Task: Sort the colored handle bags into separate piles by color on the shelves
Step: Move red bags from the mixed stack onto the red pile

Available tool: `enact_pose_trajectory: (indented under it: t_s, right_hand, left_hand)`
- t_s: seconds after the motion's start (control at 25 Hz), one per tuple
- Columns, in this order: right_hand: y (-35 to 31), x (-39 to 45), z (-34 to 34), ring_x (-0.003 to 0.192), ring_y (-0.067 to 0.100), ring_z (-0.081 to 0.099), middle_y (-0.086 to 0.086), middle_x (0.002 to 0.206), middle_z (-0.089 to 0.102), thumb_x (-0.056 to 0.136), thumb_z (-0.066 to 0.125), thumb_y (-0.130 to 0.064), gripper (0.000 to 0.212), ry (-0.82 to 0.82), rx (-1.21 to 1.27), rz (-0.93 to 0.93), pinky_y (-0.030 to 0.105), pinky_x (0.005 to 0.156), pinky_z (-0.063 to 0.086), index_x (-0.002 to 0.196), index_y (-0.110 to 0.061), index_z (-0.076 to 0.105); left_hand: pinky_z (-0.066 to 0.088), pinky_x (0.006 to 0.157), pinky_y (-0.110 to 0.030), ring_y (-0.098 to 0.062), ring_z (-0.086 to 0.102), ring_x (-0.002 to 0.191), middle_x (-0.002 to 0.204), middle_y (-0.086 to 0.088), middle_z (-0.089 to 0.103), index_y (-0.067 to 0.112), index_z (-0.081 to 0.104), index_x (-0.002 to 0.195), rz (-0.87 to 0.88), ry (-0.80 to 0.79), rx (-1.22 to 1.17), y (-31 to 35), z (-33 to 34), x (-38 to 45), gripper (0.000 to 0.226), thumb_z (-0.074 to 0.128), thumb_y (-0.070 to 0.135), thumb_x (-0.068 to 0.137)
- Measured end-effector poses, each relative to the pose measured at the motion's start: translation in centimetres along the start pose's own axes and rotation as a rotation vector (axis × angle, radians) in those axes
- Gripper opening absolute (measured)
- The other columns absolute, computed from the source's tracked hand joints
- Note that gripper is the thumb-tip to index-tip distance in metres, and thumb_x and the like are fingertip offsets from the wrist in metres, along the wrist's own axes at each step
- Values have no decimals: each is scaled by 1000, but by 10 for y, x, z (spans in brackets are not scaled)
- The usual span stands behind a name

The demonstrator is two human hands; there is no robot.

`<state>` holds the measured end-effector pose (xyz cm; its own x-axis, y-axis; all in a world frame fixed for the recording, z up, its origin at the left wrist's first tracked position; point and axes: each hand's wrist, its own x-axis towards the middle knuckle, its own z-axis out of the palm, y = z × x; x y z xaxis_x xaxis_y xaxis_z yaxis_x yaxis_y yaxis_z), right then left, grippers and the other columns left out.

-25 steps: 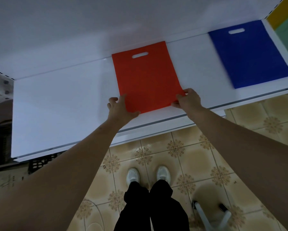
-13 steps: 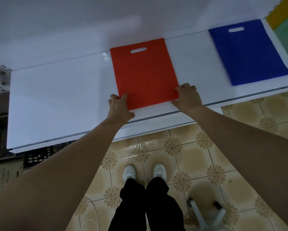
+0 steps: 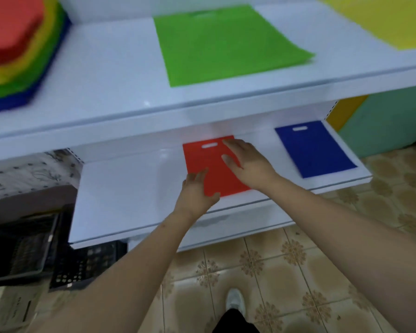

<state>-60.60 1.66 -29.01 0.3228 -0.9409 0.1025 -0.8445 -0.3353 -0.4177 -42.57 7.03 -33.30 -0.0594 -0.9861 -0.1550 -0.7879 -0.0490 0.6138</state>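
**Both hands on the red bag, lower shelf**

Nearest the camera, a white shoe point(image 3: 235, 302) and a dark trouser leg stand on the patterned floor tiles point(image 3: 274, 267), with dark crates point(image 3: 86, 265) down at the left under the shelving.

Both forearms reach forward to the lower shelf point(image 3: 120, 188). The left hand point(image 3: 196, 191) lies at the near left corner of the red bag point(image 3: 216, 174): its fingers stretch nearly straight along the bag's left edge while the thumb lies across the near corner; whether it pinches the fabric I cannot tell. The right hand point(image 3: 246, 162) lies flat on top of the bag, palm down, fingers straight and spread, reaching to just beside the handle cutout point(image 3: 209, 145); it clasps nothing. The red bag lies flat in the middle of the lower shelf, handle end toward the back.

To its right on the same shelf, well apart, a blue bag point(image 3: 315, 150) lies flat with its cutout also toward the back.

Farther off, on the upper shelf point(image 3: 110, 68), a green bag point(image 3: 226, 44) lies in the middle and a yellow bag point(image 3: 385, 18) at the right. At the far left sits a mixed stack point(image 3: 17, 51) of bags, with red on top, then yellow, green and blue below.
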Motion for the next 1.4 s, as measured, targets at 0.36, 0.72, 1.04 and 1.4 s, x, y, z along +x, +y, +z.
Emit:
enact_pose_trajectory:
  t_s: [0.36,0.72,1.04,1.4]
  right_hand:
    - [-220,-57,-70,108,22,53,6,119,61,97,40,-37,43,252,-170,-518,31,93,42,125,-10,58]
    - [-391,18,-126,112,19,52,2,122,58,100,39,-36,40,542,-36,-585,29,94,41,129,-13,55]
    - [-391,180,-130,139,24,31,6,154,29,88,54,-55,82,256,-268,-356,37,112,30,151,-13,22]
    - [-383,287,-84,142,28,26,15,156,22,89,49,-60,89,164,-342,-202,38,114,27,150,-3,18]
  left_hand:
    - [50,82,-25,-9,59,98,116,3,58,25,48,136,112,186,-243,-30,-181,-139,49,63,34,90]
    - [46,52,-24,-12,64,61,78,2,66,26,64,101,274,594,-465,-51,-362,-212,16,50,21,97]
    - [39,81,-23,-17,51,109,110,5,59,24,62,114,116,880,-51,-100,-472,-105,28,61,31,87]
    - [20,119,-47,-20,13,149,161,13,14,28,24,153,-119,370,217,-158,-492,-32,102,45,85,71]
